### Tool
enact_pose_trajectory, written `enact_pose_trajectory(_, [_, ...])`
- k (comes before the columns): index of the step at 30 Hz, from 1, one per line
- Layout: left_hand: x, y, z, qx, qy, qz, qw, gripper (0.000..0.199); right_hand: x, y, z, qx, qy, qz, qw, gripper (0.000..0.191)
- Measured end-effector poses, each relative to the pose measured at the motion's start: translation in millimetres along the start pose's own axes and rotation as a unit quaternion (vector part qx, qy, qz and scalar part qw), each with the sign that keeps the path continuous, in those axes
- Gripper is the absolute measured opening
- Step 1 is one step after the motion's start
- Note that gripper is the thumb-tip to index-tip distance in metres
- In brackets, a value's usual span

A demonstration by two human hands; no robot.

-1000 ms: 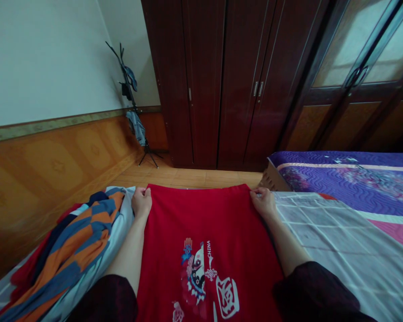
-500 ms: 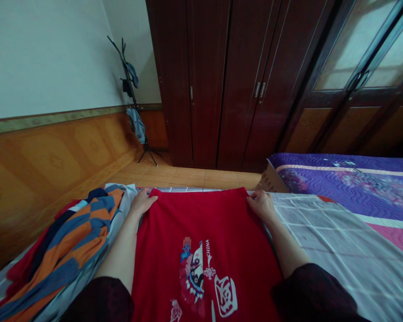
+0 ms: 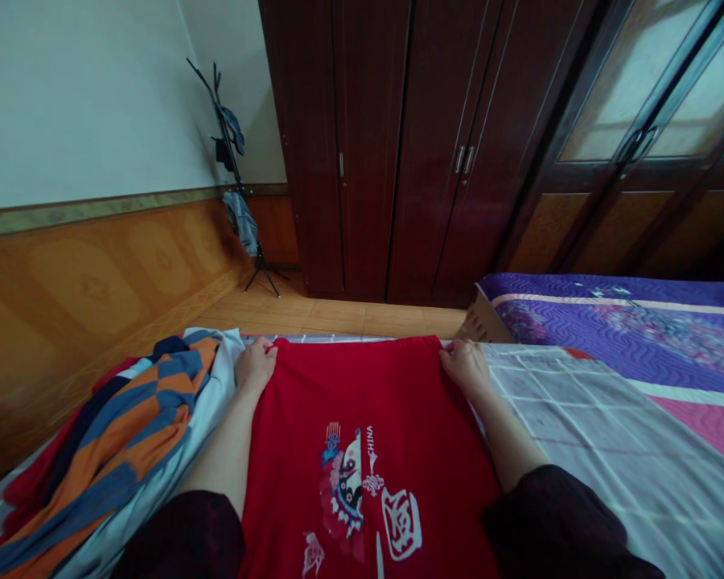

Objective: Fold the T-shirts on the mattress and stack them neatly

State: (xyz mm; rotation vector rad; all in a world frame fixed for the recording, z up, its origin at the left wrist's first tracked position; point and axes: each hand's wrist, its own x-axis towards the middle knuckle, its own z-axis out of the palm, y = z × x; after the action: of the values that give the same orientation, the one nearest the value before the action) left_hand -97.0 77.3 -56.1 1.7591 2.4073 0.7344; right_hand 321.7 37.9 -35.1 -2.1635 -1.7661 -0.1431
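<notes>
Wardrobe (image 3: pixel 362 161): doors shut, contents not visible. Brown box-like thing (image 3: pixel 486 319) at the bed corner, can't tell what's in it. Coat rack (image 3: pixel 234 145) in the corner, with a grey-blue cloth (image 3: pixel 241 223) hanging on it.

Red garment (image 3: pixel 368 386) lies flat on the grey check bed sheet (image 3: pixel 591 434), far edge toward the wardrobe, near part running out of view below. Mostly smooth. White and blue print (image 3: pixel 343 482) on it, with the word "CHINA" (image 3: pixel 370 440) and a large character (image 3: pixel 401 524) in a white block.

Left hand (image 3: pixel 254 366) pinches the far left corner between fingers and thumb, fingers curled. Right hand (image 3: pixel 466 368) does the same at the far right corner. Both hands well apart, one at each end of the edge. Dark sleeves (image 3: pixel 555 507) at the bottom of the view.

Orange and blue striped clothes pile (image 3: pixel 126 438) sits just left of the red garment, touching my left forearm side. Purple quilt (image 3: pixel 609 330) on the bed to the right.

Versus earlier: far edge looks straighter, print sits closer to my hands, and my left hand is more curled than a half second ago.
</notes>
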Motion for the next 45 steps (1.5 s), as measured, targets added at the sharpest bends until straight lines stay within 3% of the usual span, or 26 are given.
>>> enact_pose_trajectory(5, [2,1,0.0,-0.014,0.011,0.004,1.0,0.021,-11,-39,-22,0.003,-0.046,-0.082,0.996,0.05])
enact_pose_trajectory(10, [9,-1,4.1,-0.057,0.024,0.02,0.998,0.014,-30,-70,-5,0.022,-0.137,-0.174,0.975,0.06])
enact_pose_trajectory(14, [13,-3,8.1,-0.104,0.04,0.016,0.994,0.011,-31,-57,10,0.009,-0.129,-0.131,0.983,0.065])
enact_pose_trajectory(19, [15,-3,8.5,-0.148,0.071,0.018,0.986,0.028,-27,-44,15,-0.003,-0.102,-0.094,0.99,0.065])
enact_pose_trajectory(23, [13,-6,7.2,-0.115,0.046,0.02,0.992,0.026,-28,-45,17,-0.004,-0.095,-0.093,0.991,0.065])
enact_pose_trajectory(27, [3,-1,2.7,-0.065,0.028,0.071,0.995,0.034,-28,-43,18,-0.004,-0.093,-0.097,0.991,0.064])
enact_pose_trajectory(31, [-8,20,-7.8,-0.034,0.033,0.154,0.987,0.041,-27,-43,16,-0.007,-0.09,-0.094,0.991,0.063])
enact_pose_trajectory(35, [-28,55,-13.0,-0.032,-0.035,0.261,0.964,0.042,-29,-55,10,-0.009,-0.093,-0.103,0.99,0.066])
enact_pose_trajectory(40, [-72,98,-2.1,-0.002,-0.223,0.392,0.893,0.071,-36,-72,7,0.003,-0.125,-0.175,0.977,0.072])
enact_pose_trajectory(42, [-85,106,3.0,0.027,-0.274,0.41,0.869,0.077,-38,-73,10,0.001,-0.133,-0.191,0.972,0.072])
enact_pose_trajectory(45, [-91,104,7.3,0.053,-0.26,0.384,0.884,0.075,-38,-68,16,-0.01,-0.127,-0.186,0.974,0.071])
